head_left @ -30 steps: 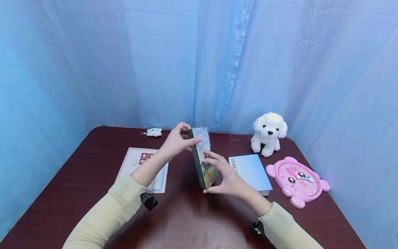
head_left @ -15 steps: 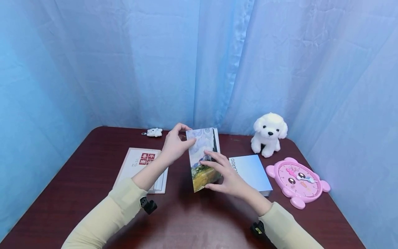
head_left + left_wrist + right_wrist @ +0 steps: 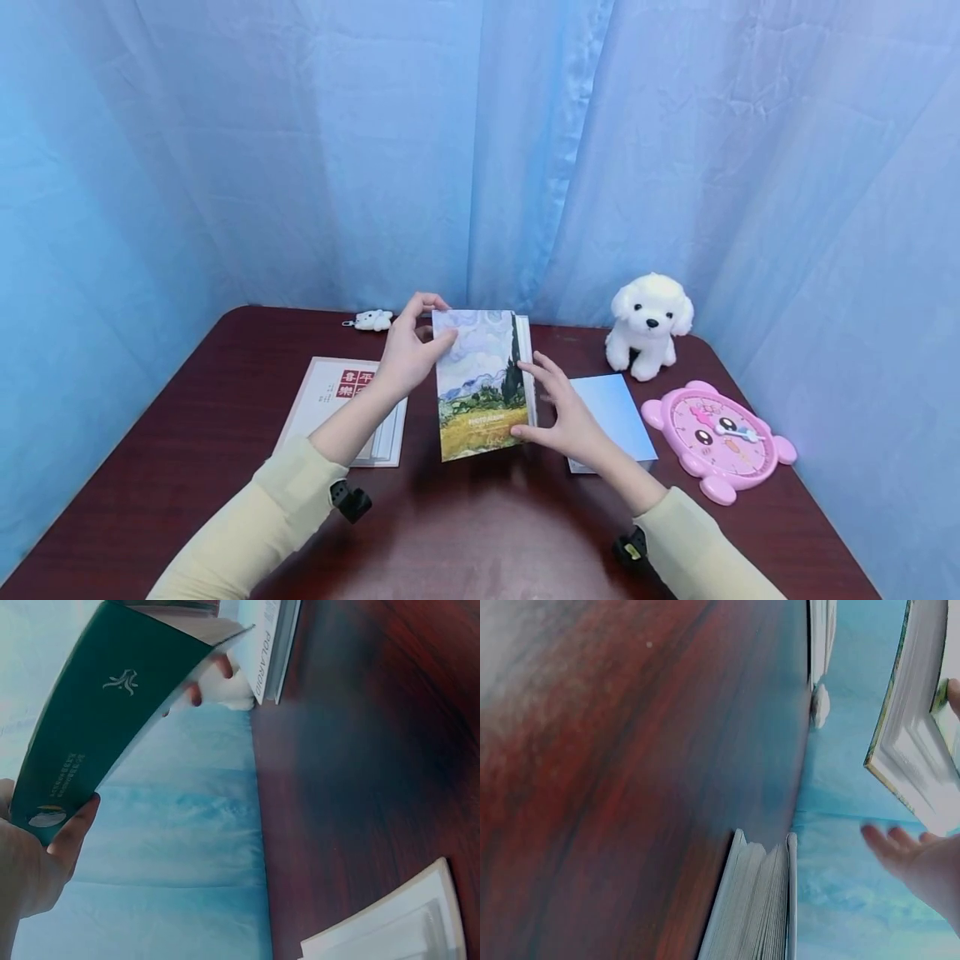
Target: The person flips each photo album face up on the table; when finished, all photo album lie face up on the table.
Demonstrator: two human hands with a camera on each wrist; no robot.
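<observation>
A photo album [image 3: 476, 367] with a painted landscape cover is raised above the table, its front facing me. My left hand [image 3: 408, 354] grips it by the upper left, thumb on the front cover and fingers behind. In the left wrist view the album's green spine [image 3: 94, 720] shows, with the left hand [image 3: 37, 870] at its top end. My right hand [image 3: 566, 412] is at the lower right, thumb touching the cover. Its fingers [image 3: 889, 851] are extended beside the page edges in the right wrist view. There the front cover stands slightly apart from the white pages [image 3: 922, 754].
A blue-and-white Polaroid album [image 3: 615, 412] lies right of the right hand, beside a pink clock [image 3: 723, 437]. Behind them sits a white plush dog [image 3: 648, 325]. A white booklet with red characters [image 3: 322, 396] lies partly under the left forearm; a small white keychain [image 3: 372, 320] is farther back.
The album has turned from its green spine to its painted front cover and shifted slightly left. My right hand's fingers have moved from the cover to its right edge.
</observation>
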